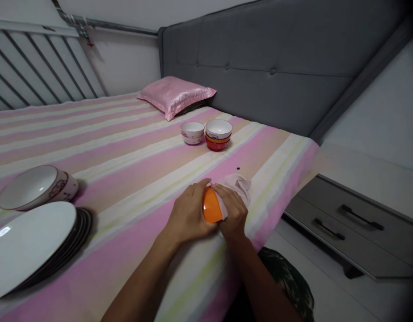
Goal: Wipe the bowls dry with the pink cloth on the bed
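Observation:
An orange bowl is held between my two hands over the striped bed. My left hand wraps round its left side, fingers closed on the rim. My right hand presses a pale pink cloth against the bowl's right side, with the cloth's loose end spreading past the fingers. Beyond my hands stand two short stacks: white patterned bowls, and a white bowl on top of an orange one and a red one.
At the left lie a large white bowl, tilted, and a stack of plates. A pink pillow rests by the grey headboard. Beside the bed's right edge stands a grey drawer cabinet. A small black piece lies on the sheet.

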A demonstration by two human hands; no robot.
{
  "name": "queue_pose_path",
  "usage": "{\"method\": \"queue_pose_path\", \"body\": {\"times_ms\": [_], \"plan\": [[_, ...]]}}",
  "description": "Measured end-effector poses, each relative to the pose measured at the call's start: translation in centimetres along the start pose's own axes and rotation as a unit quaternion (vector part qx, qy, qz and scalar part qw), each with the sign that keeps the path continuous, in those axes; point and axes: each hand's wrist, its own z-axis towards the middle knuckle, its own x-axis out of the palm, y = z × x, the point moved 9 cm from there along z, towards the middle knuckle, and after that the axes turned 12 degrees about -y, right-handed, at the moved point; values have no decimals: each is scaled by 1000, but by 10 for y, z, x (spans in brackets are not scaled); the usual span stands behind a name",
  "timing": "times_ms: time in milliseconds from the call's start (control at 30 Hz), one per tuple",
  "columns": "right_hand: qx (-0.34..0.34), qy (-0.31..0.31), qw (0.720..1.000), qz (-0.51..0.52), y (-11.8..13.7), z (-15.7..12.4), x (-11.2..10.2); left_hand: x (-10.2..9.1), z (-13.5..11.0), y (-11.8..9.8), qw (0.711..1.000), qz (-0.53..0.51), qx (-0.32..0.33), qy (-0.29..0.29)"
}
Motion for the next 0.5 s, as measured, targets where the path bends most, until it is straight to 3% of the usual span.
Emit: {"method": "queue_pose_path", "body": {"times_ms": [100, 233, 500], "plan": [[-26, -11, 998, -49, -1, 3, -6, 8, 0, 0, 999, -42, 22, -6], [-26, 2, 999, -46, 1, 2, -2, 12, -1, 7, 999, 5, 14, 36], [23, 47, 999, 3, -5, 0, 9, -3, -3, 11, 996, 47, 5, 73]]}}
